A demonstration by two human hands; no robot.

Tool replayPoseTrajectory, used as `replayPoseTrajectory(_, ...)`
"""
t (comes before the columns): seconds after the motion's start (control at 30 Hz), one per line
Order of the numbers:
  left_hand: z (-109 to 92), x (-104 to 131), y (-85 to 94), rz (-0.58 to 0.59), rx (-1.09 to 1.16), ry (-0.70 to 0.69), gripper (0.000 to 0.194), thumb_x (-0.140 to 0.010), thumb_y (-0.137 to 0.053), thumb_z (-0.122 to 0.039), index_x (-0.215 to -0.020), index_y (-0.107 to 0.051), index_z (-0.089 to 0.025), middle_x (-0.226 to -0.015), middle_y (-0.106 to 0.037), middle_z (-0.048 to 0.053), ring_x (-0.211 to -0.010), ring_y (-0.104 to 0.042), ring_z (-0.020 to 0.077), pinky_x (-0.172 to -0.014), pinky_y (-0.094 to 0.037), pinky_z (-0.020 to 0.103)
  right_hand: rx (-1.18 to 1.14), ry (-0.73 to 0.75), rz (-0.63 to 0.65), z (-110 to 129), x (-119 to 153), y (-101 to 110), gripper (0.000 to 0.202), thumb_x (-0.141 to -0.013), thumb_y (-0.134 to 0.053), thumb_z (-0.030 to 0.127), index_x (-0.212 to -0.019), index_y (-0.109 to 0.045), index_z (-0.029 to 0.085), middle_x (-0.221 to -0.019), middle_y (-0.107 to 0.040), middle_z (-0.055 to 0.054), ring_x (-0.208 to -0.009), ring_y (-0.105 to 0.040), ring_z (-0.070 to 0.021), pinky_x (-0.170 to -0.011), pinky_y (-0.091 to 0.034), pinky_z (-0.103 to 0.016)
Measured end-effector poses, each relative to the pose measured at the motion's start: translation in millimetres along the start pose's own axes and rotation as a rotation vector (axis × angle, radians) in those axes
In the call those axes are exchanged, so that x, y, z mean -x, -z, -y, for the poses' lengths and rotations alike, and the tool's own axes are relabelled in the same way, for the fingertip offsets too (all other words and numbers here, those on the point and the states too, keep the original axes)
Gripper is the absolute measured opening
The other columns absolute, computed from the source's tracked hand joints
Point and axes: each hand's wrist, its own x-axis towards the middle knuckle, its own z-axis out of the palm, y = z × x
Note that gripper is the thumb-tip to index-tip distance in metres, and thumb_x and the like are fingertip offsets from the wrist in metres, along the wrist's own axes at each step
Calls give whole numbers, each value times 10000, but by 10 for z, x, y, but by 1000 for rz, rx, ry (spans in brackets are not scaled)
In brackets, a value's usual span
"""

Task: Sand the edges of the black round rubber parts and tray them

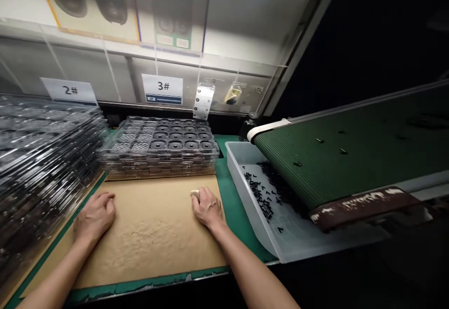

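Note:
My left hand (94,216) rests palm down near the left side of a brown cardboard sheet (157,206). Its fingers are curled in, so anything inside them is hidden. On the right side of the sheet, my right hand (207,207) is closed on a small pale beige piece (194,192) that pokes out by the thumb; its kind does not show. Wrinkles run across the sheet between both hands. Just beyond it stands a stack of clear plastic blister trays (168,145), the top one holding round dark parts in several pockets.
Tall stacks of clear trays (42,159) crowd the left. At right, a green conveyor belt (351,159) carrying small dark pieces ends over a translucent bin (245,206) with many such pieces. Signs "2#" (70,90) and "3#" (163,87) hang behind. A green mat (231,192) lies underneath.

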Motion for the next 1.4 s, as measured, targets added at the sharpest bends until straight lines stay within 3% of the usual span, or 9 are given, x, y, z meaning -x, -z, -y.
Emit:
replayPoseTrajectory(0.77, -7, 18, -32, -20, -89, -51, 316, -950, -462, -325, -1067, -743, -239, -1341, -699, 66, -1061, -694, 288, -892, -552, 388, -44, -15, 31, -8, 2, 18, 86, -1032, -651, 236, -1018, -621, 157, -1028, -604, -30, -884, -572, -187, -767, -452, -275)
replayPoseTrajectory(1.4, 28, 55, -63, -28, 11, -32, 284, -969, -485, -295, -1049, -755, -257, -1282, -714, 45, -1032, -683, 238, -862, -521, 330, 14, 44, -25, -32, 18, -36, 80, -1022, -579, 245, -996, -645, 206, -999, -630, -32, -895, -603, -190, -689, -363, -258)
